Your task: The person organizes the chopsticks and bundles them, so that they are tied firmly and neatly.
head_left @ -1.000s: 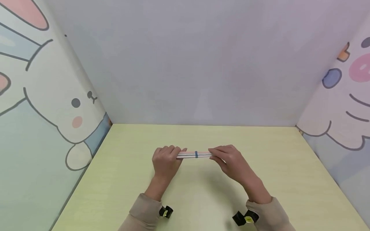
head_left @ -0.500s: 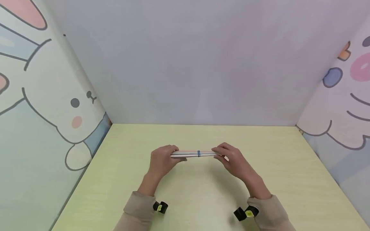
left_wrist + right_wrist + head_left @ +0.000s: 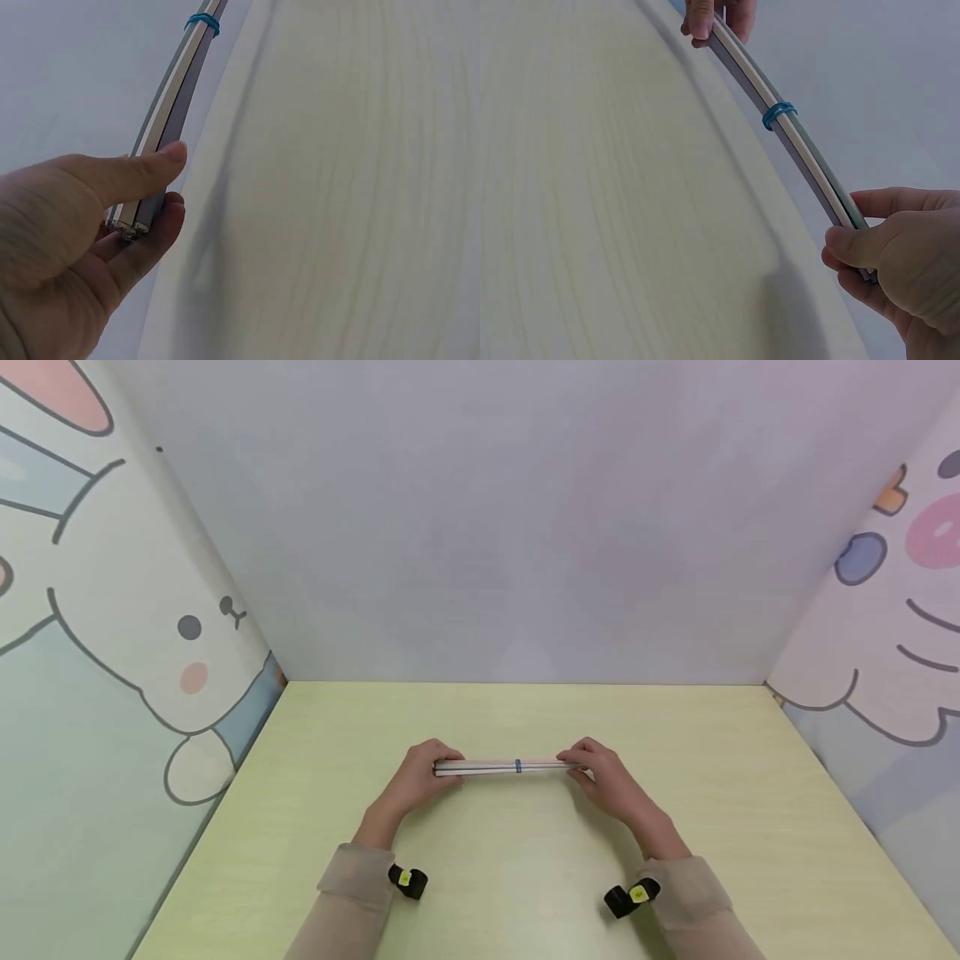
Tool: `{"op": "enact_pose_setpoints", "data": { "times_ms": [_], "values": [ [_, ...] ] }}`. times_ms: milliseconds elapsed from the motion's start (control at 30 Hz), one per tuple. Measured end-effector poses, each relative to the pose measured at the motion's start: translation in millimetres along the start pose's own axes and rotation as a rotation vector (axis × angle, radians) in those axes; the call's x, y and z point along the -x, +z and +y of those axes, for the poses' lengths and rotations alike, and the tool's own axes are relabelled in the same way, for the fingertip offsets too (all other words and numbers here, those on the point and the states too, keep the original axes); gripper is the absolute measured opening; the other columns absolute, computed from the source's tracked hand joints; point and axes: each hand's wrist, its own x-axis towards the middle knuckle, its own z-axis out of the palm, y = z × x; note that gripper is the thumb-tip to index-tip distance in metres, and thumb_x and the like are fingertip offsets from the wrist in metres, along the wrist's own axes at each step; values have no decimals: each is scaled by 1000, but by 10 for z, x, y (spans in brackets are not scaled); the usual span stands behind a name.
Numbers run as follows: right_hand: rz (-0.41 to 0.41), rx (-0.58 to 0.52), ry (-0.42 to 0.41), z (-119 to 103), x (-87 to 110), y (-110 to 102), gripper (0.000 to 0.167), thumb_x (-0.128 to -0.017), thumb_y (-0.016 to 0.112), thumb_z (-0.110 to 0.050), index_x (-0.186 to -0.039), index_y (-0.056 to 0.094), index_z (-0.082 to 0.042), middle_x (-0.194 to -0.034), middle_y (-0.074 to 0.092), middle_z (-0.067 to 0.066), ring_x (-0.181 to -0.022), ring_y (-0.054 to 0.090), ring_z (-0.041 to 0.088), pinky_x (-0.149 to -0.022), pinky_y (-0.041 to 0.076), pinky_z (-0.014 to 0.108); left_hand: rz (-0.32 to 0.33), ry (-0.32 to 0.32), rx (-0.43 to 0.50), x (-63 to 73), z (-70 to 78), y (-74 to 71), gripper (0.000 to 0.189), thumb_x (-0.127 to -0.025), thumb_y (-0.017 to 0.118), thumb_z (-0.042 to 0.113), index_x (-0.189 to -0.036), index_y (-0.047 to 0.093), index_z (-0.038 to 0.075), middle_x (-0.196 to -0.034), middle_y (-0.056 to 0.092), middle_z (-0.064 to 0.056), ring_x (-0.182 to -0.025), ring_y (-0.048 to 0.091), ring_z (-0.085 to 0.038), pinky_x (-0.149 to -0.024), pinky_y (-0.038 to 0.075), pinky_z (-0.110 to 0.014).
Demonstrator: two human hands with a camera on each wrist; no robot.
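Observation:
A bundle of slim, straight-sided sticks in pale pink, white and grey-green tones lies level between my hands, over the middle of the table. A blue rubber band is wound round it near its middle. My left hand pinches the left end, thumb on one side and fingers on the other; the cut ends show beside the palm in the left wrist view. At the other end my right hand pinches the bundle between thumb and fingers. What the sticks are cannot be made out.
The pale yellow table reaches back to a plain grey wall. Cartoon-printed panels stand along the left and right sides. A black wrist camera is strapped at each sleeve cuff.
My left hand has slid outward along the bundle to its left end, so more of the sticks shows. The right hand has shifted slightly right. The bundle now sits slightly lower in the view.

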Motion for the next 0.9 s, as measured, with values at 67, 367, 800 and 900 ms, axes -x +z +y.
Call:
{"op": "enact_pose_setpoints", "data": {
  "times_ms": [67, 367, 800, 900],
  "values": [
    [5, 5, 11, 37, 1, 25, 29, -80, 77, 12, -107, 75, 0, -97, 65, 6, -83, 64, 18, -69, 55, 33, 1, 0, -8, -22, -26, 19, 28, -77, 85, 6, -104, 77, 10, -97, 69, 1, -89, 63, -16, -82, 53, -36],
    [15, 67, 50, 138, -26, 97, 27, -79, 80, 6, -105, 76, -1, -97, 72, 7, -88, 69, 24, -77, 56, 42, 36, -54, -168, -70, -87, 61, 29, -78, 85, 17, -106, 77, 12, -99, 72, 1, -93, 67, -20, -83, 52, -41],
    [-26, 136, 144, 158, -17, 173, 21, -85, 76, 4, -105, 76, -1, -99, 72, 10, -92, 66, 29, -82, 54, 44, 34, -106, -215, -49, -102, 112, 33, -84, 80, 11, -116, 74, 6, -111, 72, -6, -108, 65, -27, -96, 49, -43],
    [-36, 171, 151, 147, -21, 173, 21, -85, 76, 2, -105, 76, -2, -100, 73, 9, -93, 65, 30, -83, 53, 45, 35, -113, -229, -34, -95, 116, 35, -86, 78, 11, -121, 72, 6, -115, 71, -8, -111, 64, -28, -98, 49, -43]
  ]
}}
